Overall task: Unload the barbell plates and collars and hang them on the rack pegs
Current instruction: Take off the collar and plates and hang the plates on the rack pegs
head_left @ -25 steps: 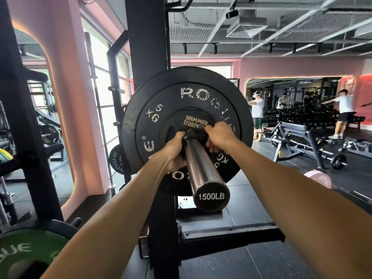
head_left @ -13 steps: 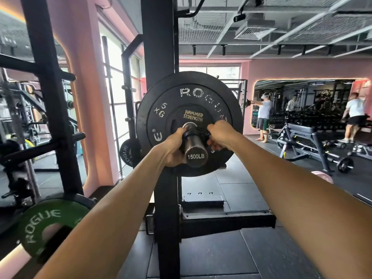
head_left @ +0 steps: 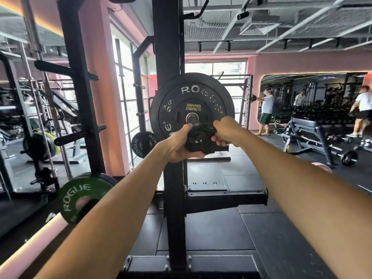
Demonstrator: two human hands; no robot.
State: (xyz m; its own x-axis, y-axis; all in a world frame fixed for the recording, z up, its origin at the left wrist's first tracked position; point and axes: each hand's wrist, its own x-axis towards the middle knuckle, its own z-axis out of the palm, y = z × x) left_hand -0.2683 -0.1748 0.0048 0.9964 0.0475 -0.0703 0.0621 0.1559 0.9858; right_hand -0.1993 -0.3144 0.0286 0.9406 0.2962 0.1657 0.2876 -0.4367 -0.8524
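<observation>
1. Collar, black, is held in both hands just below and in front of the barbell sleeve end, in front of the rack upright.
2. Left hand is curled around the collar's left side, thumb beneath it.
3. Right hand is seen gripping the collar's right side, fingers curled under.
4. Black 5 kg plate, marked ROGUE, is seated on the barbell sleeve, with a smaller plate marked HAMMER STRENGTH set in front of it.
5. Green plate is hung low on the left side of the rack, near the left forearm.
6. Bare storage pegs are seen projecting from a second upright at left.
7. Small black plates are stored behind the upright.
8. Other people are pictured at right, beside a bench.
</observation>
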